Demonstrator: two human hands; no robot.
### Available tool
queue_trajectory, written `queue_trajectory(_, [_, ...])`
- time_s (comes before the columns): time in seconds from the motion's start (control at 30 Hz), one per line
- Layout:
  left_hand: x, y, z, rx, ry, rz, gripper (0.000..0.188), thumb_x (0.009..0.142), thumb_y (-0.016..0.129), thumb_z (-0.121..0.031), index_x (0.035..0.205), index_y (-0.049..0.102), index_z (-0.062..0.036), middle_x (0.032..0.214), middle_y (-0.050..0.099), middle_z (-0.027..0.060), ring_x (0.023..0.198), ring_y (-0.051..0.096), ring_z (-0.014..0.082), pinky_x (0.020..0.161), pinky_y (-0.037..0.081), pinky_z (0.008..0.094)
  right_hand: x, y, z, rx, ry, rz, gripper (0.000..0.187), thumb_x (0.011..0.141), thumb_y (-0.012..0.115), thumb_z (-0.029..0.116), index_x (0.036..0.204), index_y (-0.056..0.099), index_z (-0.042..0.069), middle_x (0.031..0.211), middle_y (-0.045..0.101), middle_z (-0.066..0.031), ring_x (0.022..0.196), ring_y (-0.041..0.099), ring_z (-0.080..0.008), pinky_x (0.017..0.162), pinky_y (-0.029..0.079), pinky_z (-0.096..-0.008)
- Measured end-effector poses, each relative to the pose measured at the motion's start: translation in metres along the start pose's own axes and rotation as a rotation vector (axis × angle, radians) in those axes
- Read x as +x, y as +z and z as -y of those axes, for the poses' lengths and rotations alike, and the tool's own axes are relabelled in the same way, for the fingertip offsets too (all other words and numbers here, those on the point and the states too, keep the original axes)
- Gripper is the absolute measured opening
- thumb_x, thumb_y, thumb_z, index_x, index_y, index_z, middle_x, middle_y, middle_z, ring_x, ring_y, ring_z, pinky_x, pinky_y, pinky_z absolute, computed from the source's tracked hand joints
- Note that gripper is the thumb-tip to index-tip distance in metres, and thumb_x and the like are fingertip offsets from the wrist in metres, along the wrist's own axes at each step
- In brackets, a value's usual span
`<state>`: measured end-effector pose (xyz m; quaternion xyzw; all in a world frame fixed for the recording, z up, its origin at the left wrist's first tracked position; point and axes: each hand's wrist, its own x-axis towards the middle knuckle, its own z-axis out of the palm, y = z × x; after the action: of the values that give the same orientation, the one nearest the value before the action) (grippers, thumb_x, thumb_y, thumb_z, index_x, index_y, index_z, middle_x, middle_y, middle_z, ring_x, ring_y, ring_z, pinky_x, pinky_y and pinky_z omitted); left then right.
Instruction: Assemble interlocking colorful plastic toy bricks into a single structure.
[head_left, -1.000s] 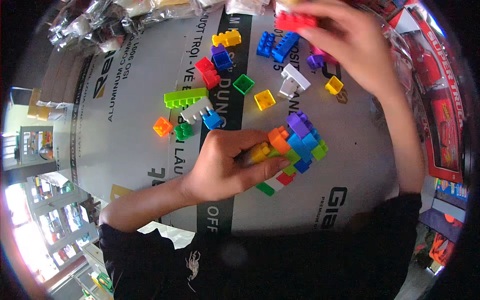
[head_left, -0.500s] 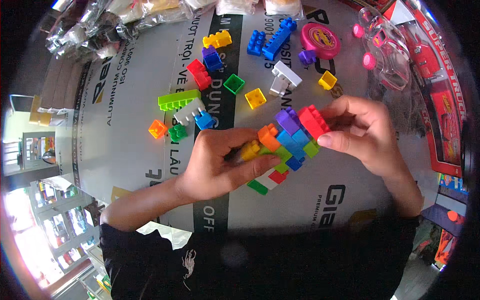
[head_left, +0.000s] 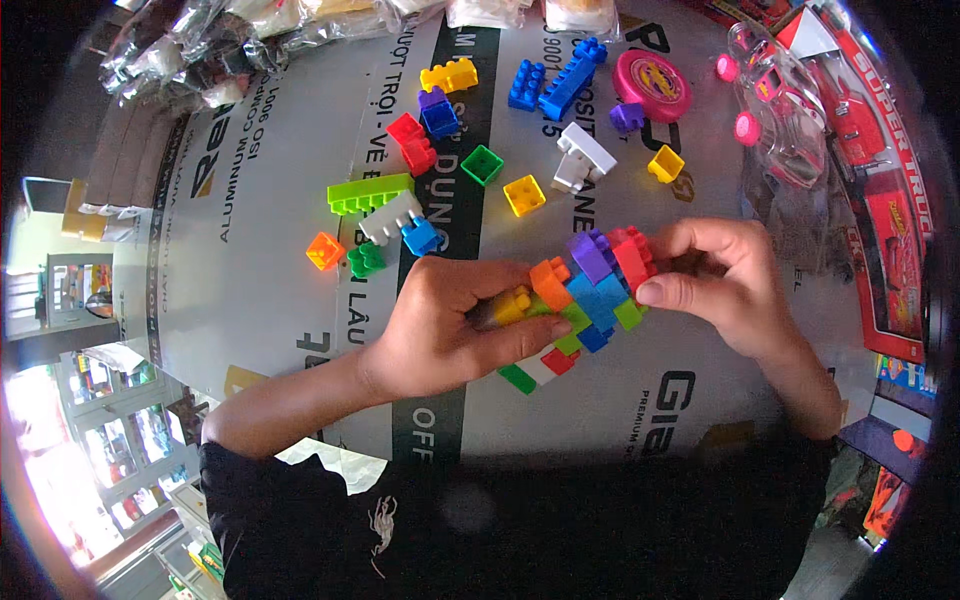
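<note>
My left hand (head_left: 425,325) is closed around a build of joined toy bricks (head_left: 597,298) in many colours, thumb in front, over the table. At its upper right corner a red brick (head_left: 630,258) sits against a purple brick (head_left: 592,256). My right hand (head_left: 725,280) pinches the red brick, its thumb at the lower edge and its fingers partly hidden behind. Whether the red brick is fully pressed on, I cannot tell. An orange brick (head_left: 549,283) and a yellow brick (head_left: 512,304) stick out near my left fingers.
Loose bricks lie beyond my hands, among them a lime green brick (head_left: 370,194), a white pair (head_left: 583,158) and a blue brick (head_left: 572,85). A pink round case (head_left: 652,85), a clear plastic toy with pink wheels (head_left: 785,115) and a red box (head_left: 885,220) stand right. Plastic bags (head_left: 190,60) line the back.
The red brick has come down and in against the purple brick, turning more upright. My right hand has shifted slightly with it. The surroundings have slid a little right in view.
</note>
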<state>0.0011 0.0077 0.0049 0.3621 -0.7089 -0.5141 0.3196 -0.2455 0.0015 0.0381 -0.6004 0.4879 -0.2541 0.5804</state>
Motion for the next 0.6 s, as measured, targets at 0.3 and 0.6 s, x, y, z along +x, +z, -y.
queue_trajectory(0.3, [0.007,-0.008,-0.006,0.132,0.016,0.119,0.025,0.074,0.072,-0.019,0.086,0.063,0.0013,0.055,0.051,0.0067,0.045,0.047,0.0114,0.045,0.038,0.0264,0.007,-0.015,0.030,-0.622,-0.085,0.098,0.017,0.083,0.062,0.015,0.080,0.062,-0.002,0.075,0.063,-0.0065,0.070,0.059,-0.0092,0.062,0.047,-0.0217])
queue_trajectory(0.6, [0.009,-0.012,-0.001,0.183,0.096,0.274,0.028,0.075,0.072,-0.017,0.093,0.062,0.0017,0.064,0.057,0.0081,0.051,0.052,0.0115,0.046,0.039,0.0282,0.160,0.040,0.038,-1.060,-1.389,-0.191,0.037,0.072,0.056,0.002,0.105,0.065,0.016,0.099,0.063,-0.0081,0.095,0.058,-0.0231,0.087,0.046,-0.0327])
